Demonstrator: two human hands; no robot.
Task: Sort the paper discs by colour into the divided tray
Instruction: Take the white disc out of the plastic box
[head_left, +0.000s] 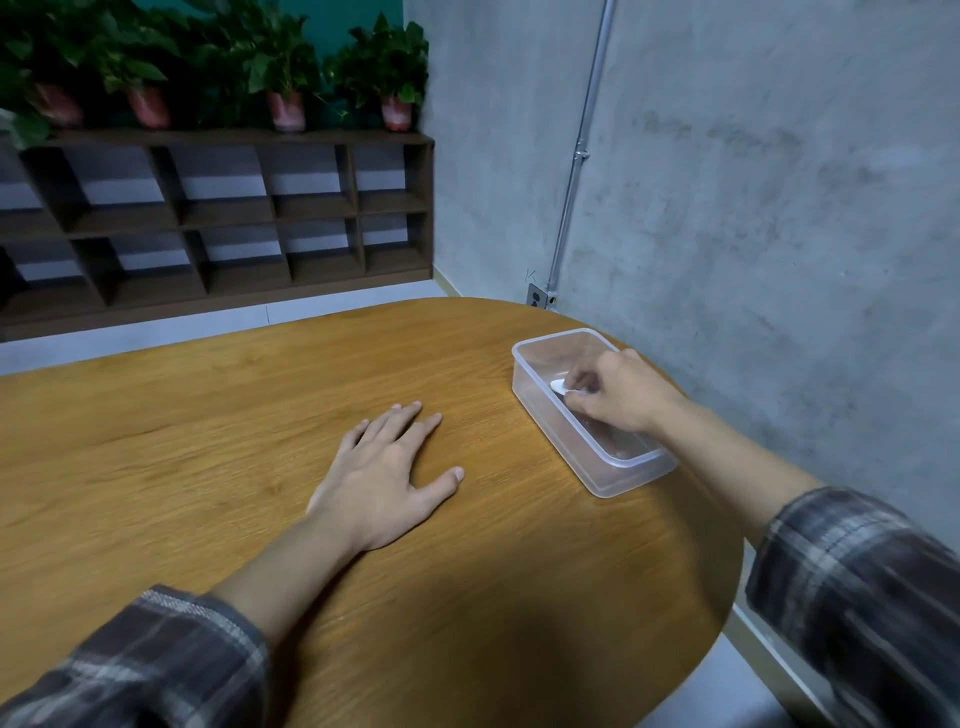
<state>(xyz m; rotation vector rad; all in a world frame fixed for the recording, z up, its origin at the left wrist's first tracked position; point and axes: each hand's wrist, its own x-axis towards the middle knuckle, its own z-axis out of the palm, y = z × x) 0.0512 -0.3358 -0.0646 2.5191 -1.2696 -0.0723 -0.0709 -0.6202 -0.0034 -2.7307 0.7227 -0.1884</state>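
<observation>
The right hand (615, 392) is reaching down into the clear tray (551, 434), which is sitting near the right edge of the tabletop (208, 441). Its fingertips are pinching a small white disc (558, 385) low inside the tray's far half; whether the disc is touching the floor is unclear. The left hand (387, 467) is lying flat and spread on the wood, well apart from the tray and holding nothing. No divider is showing through the walls and no other discs are showing, so the colour sections cannot be told. The main risk, as I judge it, is the thin paper creasing under the pinch, or clinging to a fingertip on release and landing in the wrong section. The light tray is also sitting unbraced close to the tabletop's edge, so a wrist catching its wall could push it off.
</observation>
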